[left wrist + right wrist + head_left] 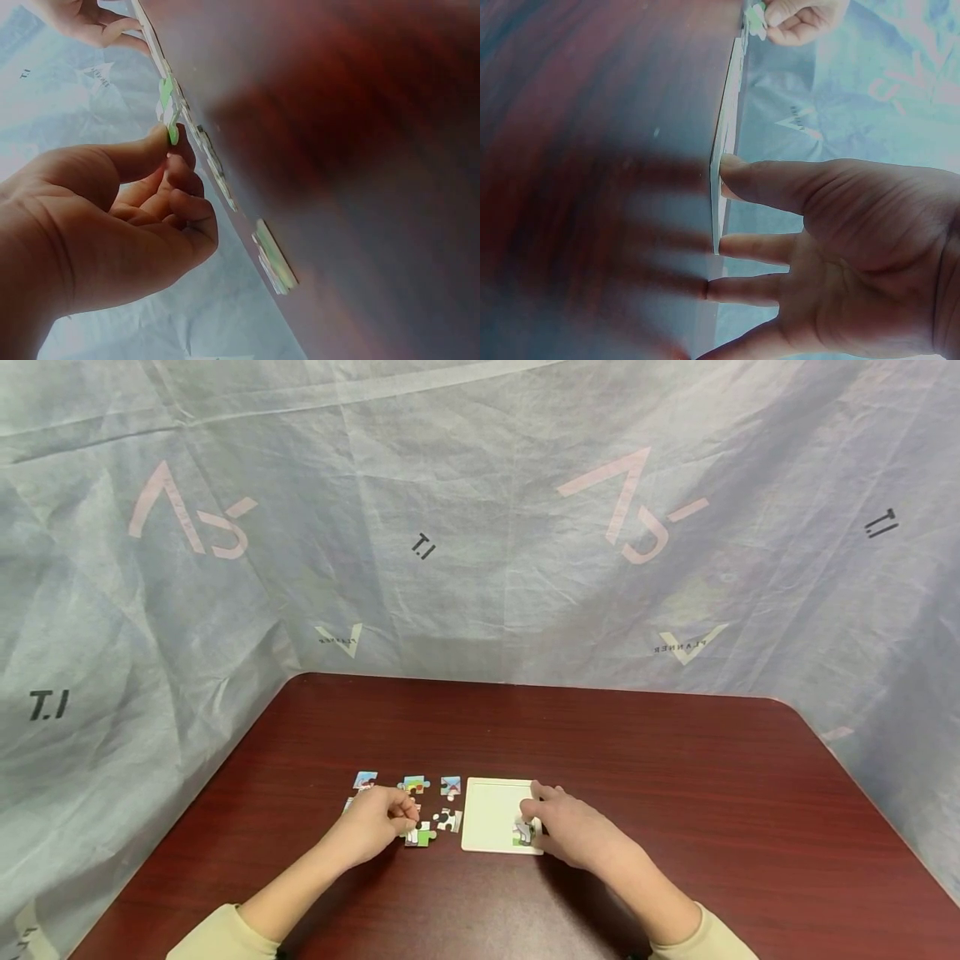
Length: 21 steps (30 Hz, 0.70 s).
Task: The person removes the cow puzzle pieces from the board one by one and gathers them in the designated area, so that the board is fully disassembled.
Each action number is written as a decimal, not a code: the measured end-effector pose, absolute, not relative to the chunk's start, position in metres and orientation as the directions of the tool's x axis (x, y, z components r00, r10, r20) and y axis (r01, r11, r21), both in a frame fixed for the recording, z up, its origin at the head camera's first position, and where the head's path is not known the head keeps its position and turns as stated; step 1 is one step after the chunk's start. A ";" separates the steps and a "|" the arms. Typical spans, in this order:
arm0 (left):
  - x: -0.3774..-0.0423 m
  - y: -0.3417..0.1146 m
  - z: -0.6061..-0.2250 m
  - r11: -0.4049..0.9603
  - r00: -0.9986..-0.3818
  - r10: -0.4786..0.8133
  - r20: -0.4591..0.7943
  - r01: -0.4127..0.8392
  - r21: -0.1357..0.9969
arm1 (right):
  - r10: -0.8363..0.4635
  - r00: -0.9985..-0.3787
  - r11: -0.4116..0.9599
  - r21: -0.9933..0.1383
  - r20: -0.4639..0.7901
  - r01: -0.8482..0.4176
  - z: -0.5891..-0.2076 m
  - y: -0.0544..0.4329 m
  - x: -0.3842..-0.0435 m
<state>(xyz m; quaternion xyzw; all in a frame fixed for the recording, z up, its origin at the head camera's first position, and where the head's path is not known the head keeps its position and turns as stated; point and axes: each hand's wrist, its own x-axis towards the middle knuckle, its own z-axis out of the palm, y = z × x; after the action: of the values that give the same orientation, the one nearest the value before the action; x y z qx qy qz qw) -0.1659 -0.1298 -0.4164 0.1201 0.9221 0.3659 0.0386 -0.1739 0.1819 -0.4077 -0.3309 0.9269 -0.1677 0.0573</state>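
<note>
Between thumb and fingertips my left hand (375,823) pinches a green and white jigsaw piece (422,836). The left wrist view shows this piece (166,101) tilted and raised off the table. A shallow cream puzzle tray (487,817) lies flat to the right of it. My right hand (573,828) rests at the tray's right edge, its fingers fairly straight and its thumb touching the tray in the right wrist view. One jigsaw piece with green and grey (521,837) lies in the tray's lower right corner, partly covered by that hand.
Loose jigsaw pieces lie left of the tray, among them a blue and red one (450,786), a black and white one (449,820) and a yellow-green one (414,784). My left hand hides some. Beyond the dark red table (637,735) hangs a grey printed sheet (480,527).
</note>
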 end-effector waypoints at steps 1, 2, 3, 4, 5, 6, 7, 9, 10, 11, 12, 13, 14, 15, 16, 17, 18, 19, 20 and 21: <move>-0.165 -0.131 -0.417 0.705 -0.969 0.247 0.014 0.190 0.683 | -0.633 -0.774 0.725 -0.348 0.004 -0.594 -0.408 0.182 -0.174; -0.165 -0.133 -0.417 0.709 -0.970 0.243 0.010 0.184 0.680 | -0.632 -0.775 0.726 -0.347 0.003 -0.594 -0.408 0.182 -0.174; -0.164 -0.134 -0.417 0.713 -0.971 0.240 0.007 0.181 0.677 | -0.632 -0.775 0.725 -0.349 0.004 -0.594 -0.407 0.181 -0.174; -0.163 -0.136 -0.416 0.718 -0.972 0.234 0.001 0.174 0.674 | -0.630 -0.777 0.727 -0.350 0.002 -0.591 -0.407 0.181 -0.174; -0.163 -0.137 -0.416 0.723 -0.973 0.229 -0.003 0.168 0.670 | -0.629 -0.778 0.728 -0.352 0.000 -0.588 -0.407 0.181 -0.174; -0.162 -0.138 -0.415 0.728 -0.975 0.224 -0.006 0.164 0.666 | -0.627 -0.779 0.729 -0.353 -0.002 -0.587 -0.406 0.181 -0.174; -0.161 -0.139 -0.415 0.733 -0.976 0.218 -0.012 0.156 0.662 | -0.627 -0.779 0.730 -0.354 -0.004 -0.585 -0.406 0.181 -0.174; -0.160 -0.140 -0.414 0.741 -0.977 0.211 -0.015 0.150 0.655 | -0.629 -0.778 0.728 -0.357 -0.005 -0.586 -0.406 0.181 -0.174; -0.159 -0.141 -0.413 0.744 -0.978 0.208 -0.016 0.148 0.652 | -0.630 -0.776 0.727 -0.356 -0.007 -0.587 -0.406 0.181 -0.174; -0.159 -0.142 -0.413 0.747 -0.978 0.206 -0.016 0.147 0.649 | -0.632 -0.775 0.725 -0.358 -0.007 -0.588 -0.406 0.181 -0.174; -0.159 -0.143 -0.413 0.750 -0.979 0.206 -0.014 0.148 0.644 | -0.633 -0.774 0.724 -0.359 -0.006 -0.589 -0.406 0.181 -0.174; -0.158 -0.143 -0.413 0.753 -0.979 0.205 -0.014 0.148 0.641 | -0.636 -0.772 0.722 -0.358 -0.004 -0.592 -0.406 0.181 -0.174; -0.158 -0.144 -0.413 0.754 -0.979 0.205 -0.013 0.150 0.640 | -0.637 -0.771 0.720 -0.359 -0.003 -0.594 -0.406 0.181 -0.173; -0.158 -0.144 -0.413 0.755 -0.978 0.206 -0.012 0.151 0.638 | -0.638 -0.770 0.719 -0.358 -0.002 -0.595 -0.407 0.182 -0.174; -0.158 -0.145 -0.413 0.755 -0.978 0.208 -0.012 0.153 0.638 | -0.639 -0.770 0.719 -0.358 0.000 -0.596 -0.407 0.182 -0.174; -0.158 -0.145 -0.413 0.755 -0.978 0.208 -0.012 0.153 0.638 | -0.639 -0.769 0.718 -0.357 0.001 -0.597 -0.406 0.182 -0.173; -0.158 -0.145 -0.413 0.754 -0.978 0.209 -0.012 0.153 0.639 | -0.641 -0.768 0.716 -0.356 0.005 -0.600 -0.406 0.182 -0.173; -0.158 -0.145 -0.413 0.753 -0.978 0.208 -0.014 0.151 0.641 | -0.643 -0.766 0.714 -0.356 0.008 -0.603 -0.406 0.182 -0.173; -0.157 -0.146 -0.413 0.752 -0.978 0.206 -0.017 0.147 0.643 | -0.645 -0.764 0.712 -0.356 0.011 -0.605 -0.406 0.182 -0.173; -0.157 -0.146 -0.413 0.752 -0.979 0.204 -0.020 0.144 0.643 | -0.647 -0.763 0.710 -0.355 0.014 -0.608 -0.406 0.182 -0.173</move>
<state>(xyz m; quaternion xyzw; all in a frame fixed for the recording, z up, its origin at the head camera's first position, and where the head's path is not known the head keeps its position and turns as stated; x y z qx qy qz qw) -0.1573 -0.1457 -0.4129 0.0931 0.9349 0.3397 0.0445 -0.1734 0.1818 -0.4062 -0.3399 0.9230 -0.1717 0.0558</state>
